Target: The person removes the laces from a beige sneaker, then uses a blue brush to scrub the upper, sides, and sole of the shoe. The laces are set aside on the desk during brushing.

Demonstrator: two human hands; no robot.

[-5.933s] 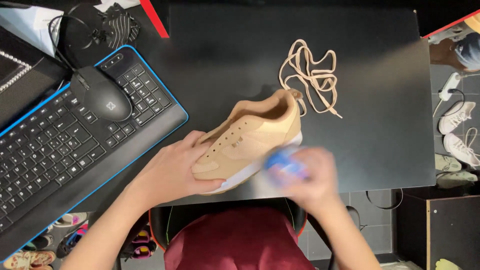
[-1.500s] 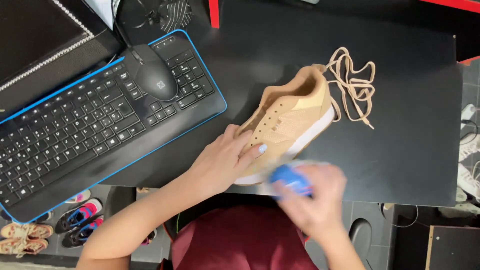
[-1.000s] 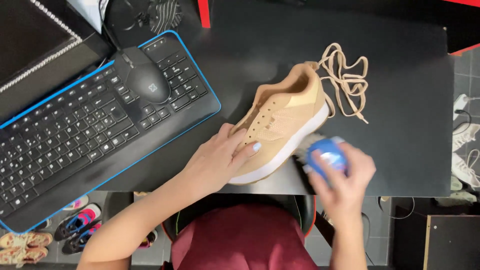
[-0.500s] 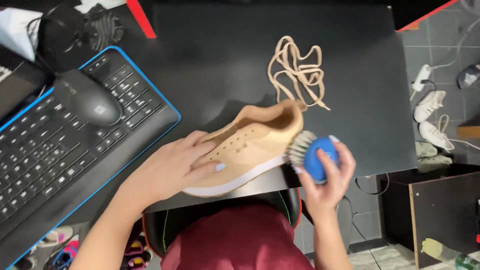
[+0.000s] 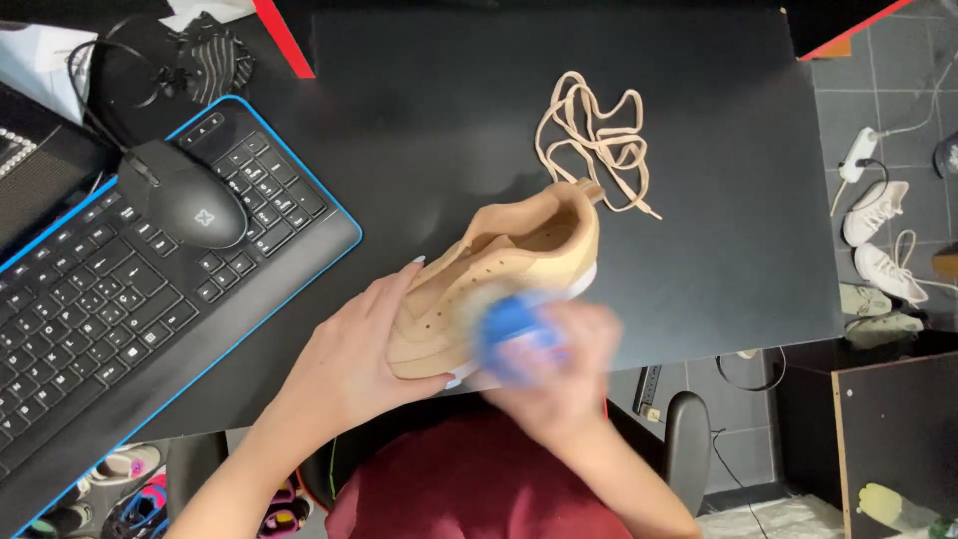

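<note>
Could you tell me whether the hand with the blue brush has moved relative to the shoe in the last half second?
Yes. The right hand with the blue brush has come in from beyond the heel of the tan shoe onto its side, nearer the left hand.

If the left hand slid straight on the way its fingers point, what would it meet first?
The left hand already grips the tan shoe's toe; its fingers point up-right along the shoe, so probably just more shoe, then the laces.

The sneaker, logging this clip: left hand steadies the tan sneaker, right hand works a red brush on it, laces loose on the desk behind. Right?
Not quite: the brush is blue, not red, as the head view shows. The left hand does steady the tan sneaker, the right hand holds the brush, and the laces lie loose behind.
</note>
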